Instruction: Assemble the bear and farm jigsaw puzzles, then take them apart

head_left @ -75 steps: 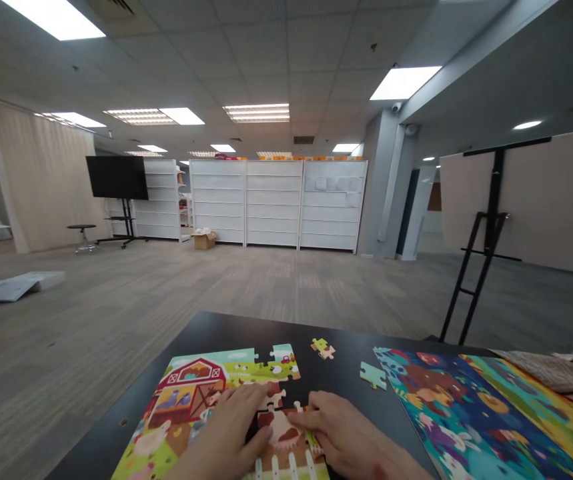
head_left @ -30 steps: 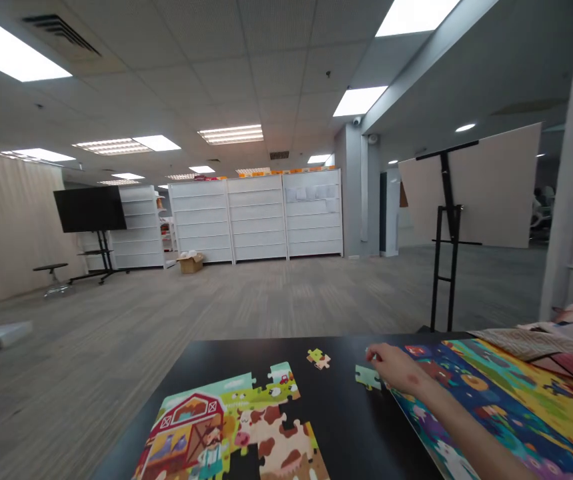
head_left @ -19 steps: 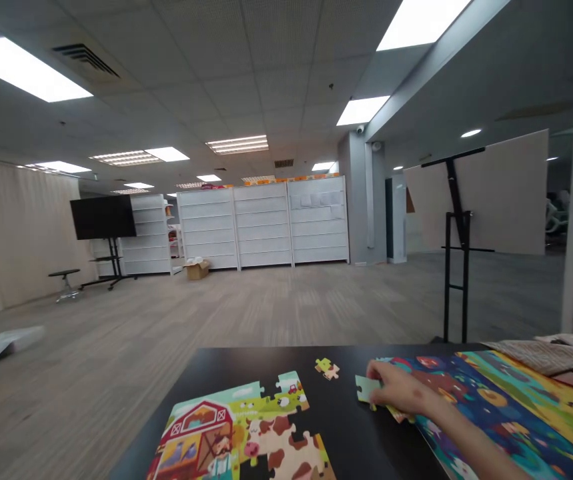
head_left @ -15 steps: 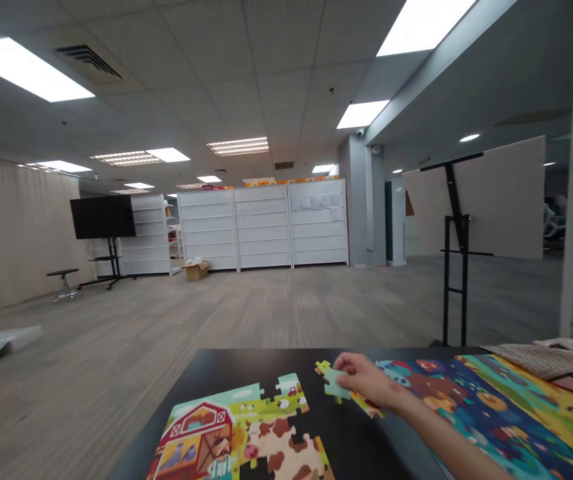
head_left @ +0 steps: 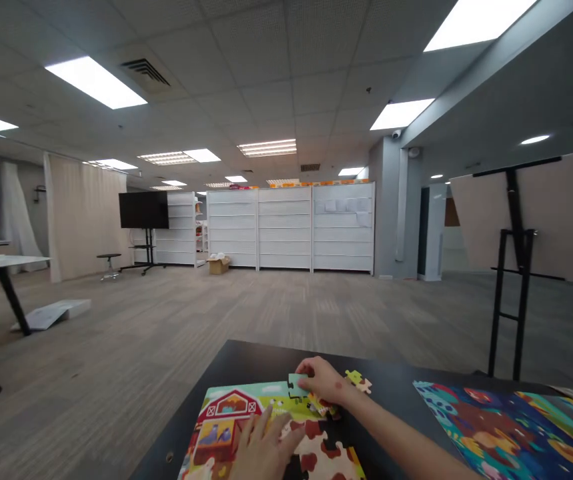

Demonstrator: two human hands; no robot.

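A partly joined jigsaw puzzle (head_left: 233, 417) with a red barn and a brown-and-white cow lies on the black table (head_left: 259, 357). My right hand (head_left: 321, 381) pinches a light-blue puzzle piece (head_left: 295, 384) at the puzzle's upper edge; whether it is seated there I cannot tell. My left hand (head_left: 265, 448) rests on the joined part with its fingers spread, hiding some of the picture. Just beyond my right hand are a few loose puzzle pieces (head_left: 357, 381), yellow-green and pinkish.
On the right of the table lies a colourful dark-blue illustrated sheet (head_left: 496, 427). Past the table, a black stand with a board (head_left: 511, 287) rises from the carpet. White shelving (head_left: 286, 230), a cardboard box (head_left: 219, 264) and a screen on a stand (head_left: 143, 211) are farther off.
My right hand has moved left with the light-blue piece, from among the loose pieces to the puzzle's upper edge. My left hand has come into view on the puzzle. The camera has turned left.
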